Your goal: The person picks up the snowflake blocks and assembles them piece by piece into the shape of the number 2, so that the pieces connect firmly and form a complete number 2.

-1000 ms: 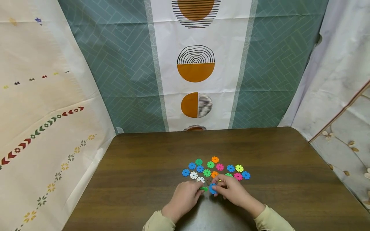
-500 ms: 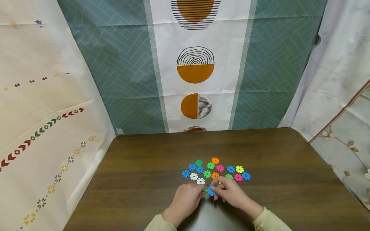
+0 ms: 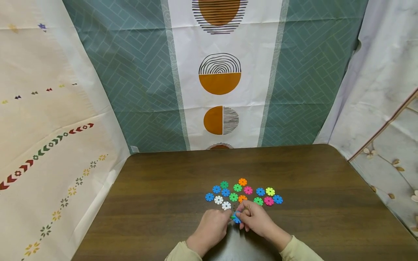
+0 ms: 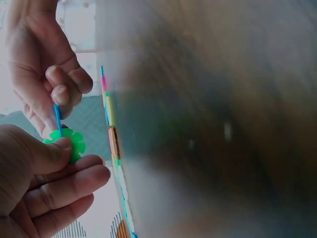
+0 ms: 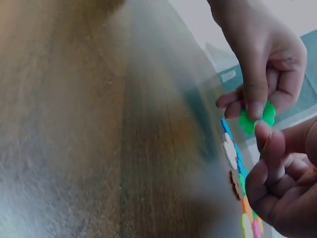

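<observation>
In the head view my left hand [image 3: 212, 225] and right hand [image 3: 258, 219] meet low over the table. Between left thumb and fingers I pinch a green notched plastic disc [image 4: 75, 143], its face plain in the left wrist view. My right hand pinches a blue notched disc [image 3: 237, 217], seen edge-on [image 4: 57, 119] from the left wrist. The blue disc's edge meets the green one's rim at right angles; how deep it sits in a slot cannot be told. In the right wrist view the fingers hide the blue disc.
Several flat notched discs lie just beyond my hands, including white [image 3: 218, 199], pink [image 3: 248, 190], orange [image 3: 242, 182] and yellow [image 3: 270, 191] ones. A brown disc [image 5: 236, 183] lies among them. The wooden table [image 3: 156, 203] ends at a patterned cloth [image 3: 150, 90].
My right hand has moved left with the blue disc, towards the green one. The two discs, apart a second ago, now meet, and the green disc has turned out of sight behind blue.
</observation>
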A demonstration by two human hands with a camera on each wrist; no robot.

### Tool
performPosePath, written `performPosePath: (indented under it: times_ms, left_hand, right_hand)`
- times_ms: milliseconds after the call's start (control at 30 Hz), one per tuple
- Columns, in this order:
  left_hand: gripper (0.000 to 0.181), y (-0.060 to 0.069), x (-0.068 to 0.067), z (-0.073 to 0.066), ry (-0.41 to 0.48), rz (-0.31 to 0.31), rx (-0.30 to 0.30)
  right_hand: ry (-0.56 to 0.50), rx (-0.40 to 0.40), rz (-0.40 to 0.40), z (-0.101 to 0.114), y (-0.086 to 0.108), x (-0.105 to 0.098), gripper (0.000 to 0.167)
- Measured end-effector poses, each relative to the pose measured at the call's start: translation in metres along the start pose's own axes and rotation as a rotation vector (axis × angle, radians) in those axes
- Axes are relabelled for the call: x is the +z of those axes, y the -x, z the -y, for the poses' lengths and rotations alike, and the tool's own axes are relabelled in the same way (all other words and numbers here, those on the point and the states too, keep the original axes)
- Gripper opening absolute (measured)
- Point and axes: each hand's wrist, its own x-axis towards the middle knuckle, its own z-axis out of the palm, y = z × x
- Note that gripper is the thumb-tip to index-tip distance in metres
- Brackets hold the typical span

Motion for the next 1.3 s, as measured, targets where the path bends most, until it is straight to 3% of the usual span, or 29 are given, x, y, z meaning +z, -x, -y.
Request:
performPosePath:
  times_ms: [167, 300, 500, 767, 967, 1133, 1200, 1300]
  left_hand:
    - [0.022, 0.0, -0.001, 0.0, 0.02, 0.02, -0.011]
    - [0.013, 0.002, -0.005, 0.002, 0.102, 0.028, -0.066]
    - [0.029, 0.003, -0.006, 0.004, 0.247, 0.026, -0.087]
    - [0.023, 0.002, -0.003, 0.006, 0.374, 0.055, -0.162]
    - [0.021, 0.004, -0.002, 0.012, 0.377, 0.003, -0.181]
    - [0.026, 0.007, -0.003, 0.016, 0.359, 0.036, -0.208]
    - [0.027, 0.008, -0.004, 0.017, 0.366, 0.052, -0.217]
    - [0.025, 0.01, -0.006, 0.018, 0.361, 0.051, -0.213]
  right_hand:
    - [0.021, 0.01, -0.032, -0.002, 0.0, 0.005, 0.01]
    - [-0.011, 0.023, -0.035, -0.003, -0.002, 0.006, 0.012]
    - [-0.069, 0.022, -0.041, -0.002, -0.004, 0.007, 0.014]
    - [-0.096, -0.009, -0.009, 0.002, -0.009, 0.011, 0.016]
    - [0.017, -0.013, -0.005, 0.001, -0.014, 0.008, 0.016]
    - [0.11, -0.049, -0.053, 0.004, -0.02, 0.003, 0.015]
    - [0.189, -0.078, -0.081, 0.004, -0.024, 0.002, 0.012]
    - [0.4, -0.151, -0.134, 0.003, -0.031, 0.004, 0.004]
